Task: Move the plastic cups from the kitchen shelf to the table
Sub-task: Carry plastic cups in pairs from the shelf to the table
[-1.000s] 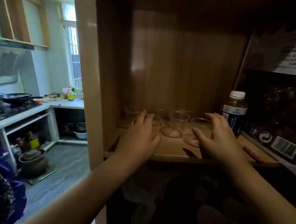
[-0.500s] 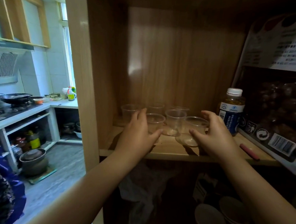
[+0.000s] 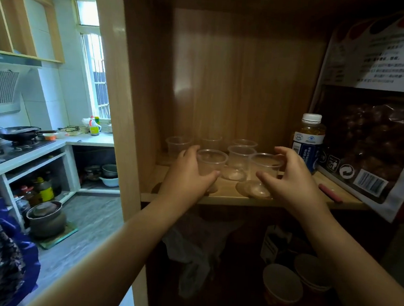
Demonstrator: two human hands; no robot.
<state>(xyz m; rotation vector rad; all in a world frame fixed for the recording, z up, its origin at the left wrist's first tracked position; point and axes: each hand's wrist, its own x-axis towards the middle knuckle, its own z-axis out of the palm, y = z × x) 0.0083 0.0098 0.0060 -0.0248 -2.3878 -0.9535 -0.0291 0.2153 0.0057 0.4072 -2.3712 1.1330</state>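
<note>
Several clear plastic cups stand on a wooden shelf [image 3: 226, 198] inside a cupboard. My left hand [image 3: 187, 178] wraps the front left cup [image 3: 211, 163], with the thumb across its front and the fingers behind its left side. My right hand [image 3: 294, 183] holds the front right cup [image 3: 267, 165], thumb on the near wall and fingers over the far rim. Both cups still rest on the shelf. A third cup [image 3: 240, 161] stands between them, and others [image 3: 176, 144] stand in a row behind.
A white-capped bottle [image 3: 308, 141] stands just right of my right hand, beside a big bag of brown nuts [image 3: 376, 146]. A red stick [image 3: 330, 196] lies on the shelf. Paper bowls [image 3: 282, 287] sit on the shelf below. At the left are the kitchen counter and a wok [image 3: 16, 132].
Both hands have reached further in and closed around the two front cups. The view has tilted down a little, showing more of the lower shelf.
</note>
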